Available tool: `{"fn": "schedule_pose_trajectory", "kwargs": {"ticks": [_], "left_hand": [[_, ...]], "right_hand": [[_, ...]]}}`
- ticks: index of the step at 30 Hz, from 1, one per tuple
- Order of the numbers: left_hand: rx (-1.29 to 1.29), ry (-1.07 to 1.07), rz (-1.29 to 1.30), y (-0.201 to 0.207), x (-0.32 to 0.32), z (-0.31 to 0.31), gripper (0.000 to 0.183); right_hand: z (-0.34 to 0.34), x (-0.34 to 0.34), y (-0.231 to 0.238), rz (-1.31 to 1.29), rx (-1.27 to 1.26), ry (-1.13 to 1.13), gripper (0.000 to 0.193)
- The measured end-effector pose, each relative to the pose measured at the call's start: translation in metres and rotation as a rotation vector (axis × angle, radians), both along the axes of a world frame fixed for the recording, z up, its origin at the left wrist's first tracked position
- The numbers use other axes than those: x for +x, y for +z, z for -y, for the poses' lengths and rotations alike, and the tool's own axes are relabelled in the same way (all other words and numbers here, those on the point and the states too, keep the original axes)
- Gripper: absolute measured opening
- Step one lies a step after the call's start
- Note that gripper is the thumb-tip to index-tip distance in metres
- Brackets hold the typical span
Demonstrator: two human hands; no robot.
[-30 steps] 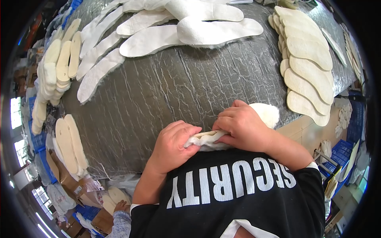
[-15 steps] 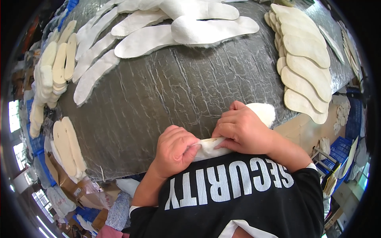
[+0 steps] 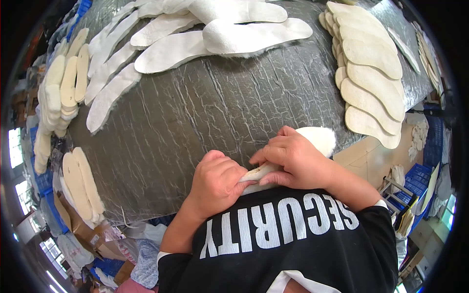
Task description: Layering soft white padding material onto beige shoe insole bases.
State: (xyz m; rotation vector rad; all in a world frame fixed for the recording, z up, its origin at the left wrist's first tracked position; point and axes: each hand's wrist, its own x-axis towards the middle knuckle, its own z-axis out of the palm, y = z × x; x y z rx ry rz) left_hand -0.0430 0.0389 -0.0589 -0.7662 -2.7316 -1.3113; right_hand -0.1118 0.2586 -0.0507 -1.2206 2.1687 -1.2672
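A fluffy white insole (image 3: pixel 263 172) is held between my two hands, close to the near edge of the table and against my shirt. My left hand (image 3: pixel 217 183) is closed, its thumb and fingers pinching the insole's left part. My right hand (image 3: pixel 297 162) grips it farther right, thumb below and fingers bent over the top. A narrow cream-coloured edge shows between the hands. Past my right hand a rounded white fleece end (image 3: pixel 320 140) sticks out; my fingers hide where it joins the held part.
The table (image 3: pixel 195 112) has a dark, wrinkled covering. White fleece insoles (image 3: pixel 259 36) lie across the far side. Overlapping cream insoles (image 3: pixel 373 73) are stacked at the right. More insoles (image 3: pixel 77 183) lie along the left edge. Blue crates (image 3: pixel 415 183) stand below the table at the right.
My right hand's fingers have shifted left, nearer my left hand, and the index finger is stretched out more. The insole edge between the hands looks narrower. The whole view has shifted slightly.
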Motion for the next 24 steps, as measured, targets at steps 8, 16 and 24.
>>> {"fn": "schedule_pose_trajectory", "kwargs": {"ticks": [8,16,24], "left_hand": [[-0.037,0.014,0.022,0.001,-0.001,-0.005,0.022],[0.090,0.290,0.348,-0.014,0.005,0.013,0.031],[-0.119,0.008,-0.205,-0.008,0.016,0.016,0.033]], "right_hand": [[0.003,-0.002,-0.011,0.031,-0.066,-0.224,0.009],[-0.111,0.004,0.018,0.351,-0.206,-0.631,0.031],[-0.148,0.025,0.050,-0.055,0.708,-0.989,0.014]]}}
